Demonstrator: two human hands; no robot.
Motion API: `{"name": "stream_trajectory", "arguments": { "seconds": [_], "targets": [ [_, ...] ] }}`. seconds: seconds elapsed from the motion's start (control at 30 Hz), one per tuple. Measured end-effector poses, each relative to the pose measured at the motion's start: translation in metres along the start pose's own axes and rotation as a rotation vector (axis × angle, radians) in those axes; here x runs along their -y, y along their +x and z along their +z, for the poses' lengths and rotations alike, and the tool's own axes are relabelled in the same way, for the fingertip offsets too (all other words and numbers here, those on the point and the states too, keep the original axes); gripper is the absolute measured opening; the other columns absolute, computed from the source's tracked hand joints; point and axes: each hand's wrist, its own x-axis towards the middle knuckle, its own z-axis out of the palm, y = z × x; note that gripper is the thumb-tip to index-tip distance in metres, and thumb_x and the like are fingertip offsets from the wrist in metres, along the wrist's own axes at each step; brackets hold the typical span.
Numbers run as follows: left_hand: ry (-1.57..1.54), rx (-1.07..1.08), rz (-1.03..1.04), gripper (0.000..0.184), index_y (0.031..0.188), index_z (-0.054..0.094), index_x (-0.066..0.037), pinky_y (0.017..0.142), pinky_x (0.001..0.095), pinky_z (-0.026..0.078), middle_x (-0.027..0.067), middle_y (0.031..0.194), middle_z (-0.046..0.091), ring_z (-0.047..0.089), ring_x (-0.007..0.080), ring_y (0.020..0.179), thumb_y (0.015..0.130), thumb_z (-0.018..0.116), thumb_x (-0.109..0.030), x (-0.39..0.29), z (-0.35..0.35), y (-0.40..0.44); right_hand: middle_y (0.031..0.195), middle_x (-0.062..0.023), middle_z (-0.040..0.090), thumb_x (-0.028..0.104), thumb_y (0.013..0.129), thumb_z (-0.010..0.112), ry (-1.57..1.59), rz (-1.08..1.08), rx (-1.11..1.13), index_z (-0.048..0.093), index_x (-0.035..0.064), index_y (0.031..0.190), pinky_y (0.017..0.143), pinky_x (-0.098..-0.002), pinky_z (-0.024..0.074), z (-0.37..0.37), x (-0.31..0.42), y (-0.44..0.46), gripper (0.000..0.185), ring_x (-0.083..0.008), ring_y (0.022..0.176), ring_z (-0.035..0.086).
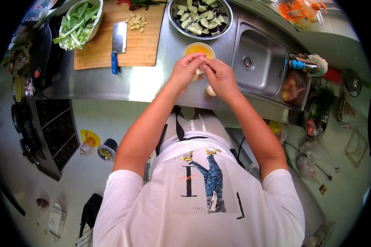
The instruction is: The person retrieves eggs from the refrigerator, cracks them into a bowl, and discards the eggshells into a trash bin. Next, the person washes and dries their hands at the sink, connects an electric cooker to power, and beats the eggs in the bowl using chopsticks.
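Note:
Both of my hands meet at the near rim of a white bowl [188, 50] with yellow-orange raw egg [198, 50] in it. My left hand [184, 71] and my right hand [221, 77] are closed, fingertips together, on a small pale eggshell [199, 71], mostly covered by the fingers. Just below my right hand, a whole pale egg [211, 91] lies on the steel counter. Another pale rounded thing [195, 77] shows under my left fingers; whether it is an egg or a shell I cannot make out.
A cutting board [95, 52] carries a blue-handled cleaver [119, 39], garlic cloves [137, 22] and peppers. Leafy greens [79, 22] fill a basket at left. Behind the bowl stands a steel basin [173, 25] of cut eggplant [202, 18]. At right is the sink [257, 51] with its faucet [303, 65].

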Motion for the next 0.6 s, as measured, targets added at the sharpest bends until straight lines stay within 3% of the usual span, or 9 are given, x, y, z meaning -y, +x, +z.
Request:
{"name": "stream_trajectory", "arguments": {
  "seconds": [0.07,0.13,0.2,0.27,0.3,0.47,0.53,0.57,0.6],
  "targets": [
    [-0.004,-0.016,0.018,0.025,0.11,0.065,-0.006,0.061,0.0268,0.051,0.0031,0.093,0.065,0.06,0.0105,0.081,0.091,0.06,-0.023,-0.002,-0.001,-0.001,0.092,-0.0065,0.064,0.012,0.092,0.056,0.183,0.125,-0.003,0.063,0.0004,0.106,0.066,-0.0261,0.0477,0.001,-0.004,-0.005,0.02,-0.0121,0.075,0.059],
    [0.01,-0.01,0.042,0.026,0.111,0.063,-0.005,0.063,0.0272,0.052,0.0043,0.096,0.065,0.061,0.0114,0.08,0.092,0.058,-0.022,-0.009,-0.005,-0.005,0.09,-0.0175,0.066,0.013,0.088,0.059,0.357,0.462,-0.122,0.062,0.0022,0.107,0.071,-0.0324,0.0495,-0.005,-0.005,-0.014,0.023,-0.0292,0.076,0.063],
    [0.024,-0.008,0.07,0.027,0.112,0.062,-0.005,0.064,0.0276,0.053,0.0056,0.098,0.065,0.062,0.0122,0.08,0.092,0.057,-0.022,-0.013,-0.013,-0.006,0.093,-0.0165,0.064,0.015,0.084,0.063,0.176,0.421,-0.079,0.06,0.0036,0.112,0.075,-0.0353,0.0496,-0.004,-0.028,-0.036,0.03,-0.0308,0.081,0.062],
    [-0.011,0.018,0.048,0.024,0.108,0.063,-0.004,0.065,0.0291,0.054,0.0064,0.096,0.065,0.062,0.0131,0.079,0.092,0.056,-0.02,-0.009,-0.027,-0.006,0.101,-0.0152,0.058,0.015,0.078,0.069,-0.316,0.236,0.099,0.056,0.0056,0.116,0.081,-0.0391,0.0482,0.004,-0.045,-0.064,0.041,-0.0325,0.093,0.058],
    [-0.012,0.015,0.046,0.024,0.108,0.063,-0.004,0.065,0.0291,0.054,0.0064,0.096,0.065,0.062,0.0131,0.079,0.092,0.056,-0.02,-0.008,-0.032,-0.007,0.108,-0.015,0.053,0.013,0.072,0.072,-0.347,0.211,0.107,0.055,0.0065,0.116,0.086,-0.0423,0.0461,0.011,-0.054,-0.076,0.048,-0.0336,0.102,0.053],
    [-0.017,-0.027,-0.019,0.02,0.096,0.062,-0.004,0.064,0.0303,0.053,0.0058,0.09,0.063,0.06,0.0138,0.076,0.093,0.056,-0.023,0.001,-0.051,-0.013,0.109,-0.0133,0.056,0.008,0.073,0.07,-0.405,0.206,0.185,0.054,0.0062,0.119,0.085,-0.0406,0.047,0.033,-0.085,-0.097,0.048,-0.0324,0.099,0.056],
    [-0.011,-0.012,-0.03,0.021,0.095,0.062,-0.004,0.064,0.0301,0.053,0.0057,0.089,0.063,0.06,0.0137,0.076,0.093,0.056,-0.024,0.001,-0.057,-0.016,0.108,-0.0128,0.06,0.01,0.08,0.061,0.23,0.486,0.037,0.052,0.0055,0.121,0.078,-0.0359,0.0489,0.04,-0.083,-0.096,0.042,-0.0267,0.091,0.059],
    [-0.01,0.004,-0.042,0.022,0.093,0.062,-0.004,0.064,0.0298,0.052,0.0056,0.088,0.063,0.059,0.0136,0.075,0.093,0.057,-0.025,0.001,-0.06,-0.018,0.108,-0.0128,0.06,0.01,0.08,0.061,0.229,0.489,0.032,0.052,0.0055,0.121,0.078,-0.0359,0.0489,0.036,-0.084,-0.096,0.042,-0.0267,0.091,0.059],
    [-0.01,0.011,-0.043,0.022,0.093,0.062,-0.004,0.064,0.0298,0.052,0.0056,0.088,0.063,0.059,0.0136,0.075,0.093,0.057,-0.025,0.002,-0.063,-0.019,0.107,-0.0133,0.061,0.014,0.083,0.055,0.672,0.684,0.063,0.052,0.0043,0.121,0.075,-0.0336,0.0488,0.02,-0.064,-0.085,0.04,-0.0238,0.087,0.06]
  ]
}}
